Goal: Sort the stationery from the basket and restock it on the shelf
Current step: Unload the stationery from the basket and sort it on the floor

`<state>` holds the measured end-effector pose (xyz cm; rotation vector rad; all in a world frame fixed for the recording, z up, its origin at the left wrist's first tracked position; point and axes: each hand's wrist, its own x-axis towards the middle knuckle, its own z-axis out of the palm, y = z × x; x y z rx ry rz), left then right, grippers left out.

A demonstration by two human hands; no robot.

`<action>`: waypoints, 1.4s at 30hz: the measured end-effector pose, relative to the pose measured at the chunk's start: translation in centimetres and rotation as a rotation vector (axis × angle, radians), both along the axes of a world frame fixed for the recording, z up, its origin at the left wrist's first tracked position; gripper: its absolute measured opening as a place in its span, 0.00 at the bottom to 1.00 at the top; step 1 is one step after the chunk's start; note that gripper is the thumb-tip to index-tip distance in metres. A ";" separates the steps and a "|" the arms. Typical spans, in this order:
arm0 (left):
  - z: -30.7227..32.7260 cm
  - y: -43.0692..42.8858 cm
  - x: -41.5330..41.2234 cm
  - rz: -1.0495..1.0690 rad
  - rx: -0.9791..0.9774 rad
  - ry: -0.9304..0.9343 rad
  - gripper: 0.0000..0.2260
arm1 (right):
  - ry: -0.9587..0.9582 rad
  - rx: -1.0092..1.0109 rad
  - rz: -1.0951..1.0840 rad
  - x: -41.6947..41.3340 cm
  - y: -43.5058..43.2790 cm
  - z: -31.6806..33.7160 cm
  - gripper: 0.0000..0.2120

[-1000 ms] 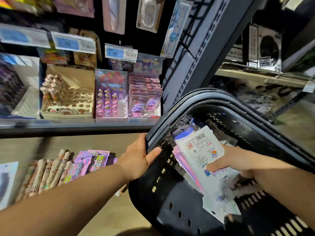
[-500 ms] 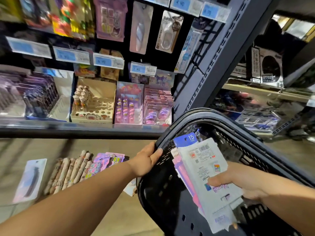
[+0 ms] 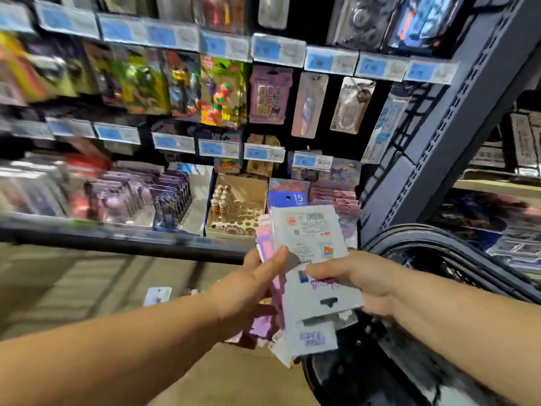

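Note:
A stack of flat stationery packs [image 3: 311, 253], white on top with pink ones and a blue "15 cm" card behind, is held up in front of the shelf. My right hand [image 3: 355, 276] grips the stack from the right with the thumb across its face. My left hand [image 3: 251, 284] holds its left edge, thumb on the white pack. The black plastic basket [image 3: 415, 341] sits below and to the right of both hands. The shelf [image 3: 123, 238] carries display boxes of pens and card packs.
Hanging blister packs [image 3: 307, 104] and blue price tags [image 3: 219, 148] fill the black back wall. A cardboard pen box [image 3: 237, 209] and purple packs [image 3: 172, 197] stand on the shelf. A dark metal upright [image 3: 433, 142] rises at the right. Lower down lies a pale wooden ledge [image 3: 73, 288].
My left hand let go of the basket rim and took the stack's left edge. My right hand lifted the stack out of the basket. The view tilted upward.

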<state>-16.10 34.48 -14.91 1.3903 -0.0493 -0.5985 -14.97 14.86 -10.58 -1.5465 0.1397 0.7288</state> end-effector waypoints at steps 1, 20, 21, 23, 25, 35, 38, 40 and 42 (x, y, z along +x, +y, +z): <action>0.1 1.3 0.5 0.039 -0.008 0.024 0.39 | -0.006 0.028 -0.007 0.6 1.6 0.0 0.22; -9.3 18.7 2.9 0.369 -0.425 0.304 0.45 | -0.456 -0.261 -0.037 5.8 22.7 -10.6 0.25; -10.5 19.1 2.7 0.381 -0.430 0.335 0.44 | -0.459 -0.296 -0.032 5.6 22.8 -11.6 0.24; -12.6 19.5 2.5 0.365 -0.394 0.393 0.45 | -0.464 -0.372 0.007 5.3 23.0 -13.8 0.23; -14.1 20.1 2.4 0.357 -0.371 0.447 0.45 | -0.461 -0.439 0.083 5.1 23.1 -15.4 0.27; -14.9 21.1 5.4 0.261 -0.363 0.384 0.49 | -0.380 -0.669 0.323 7.4 24.2 -15.7 0.69; -15.6 21.8 5.9 0.306 -0.367 0.382 0.50 | -0.307 -0.717 0.360 7.9 25.7 -15.1 0.74; -16.0 22.3 6.1 0.316 -0.370 0.374 0.50 | -0.259 -0.740 0.374 8.1 26.7 -15.1 0.75; -16.6 22.7 6.3 0.331 -0.374 0.359 0.50 | -0.233 -0.731 0.355 8.4 27.3 -15.3 0.74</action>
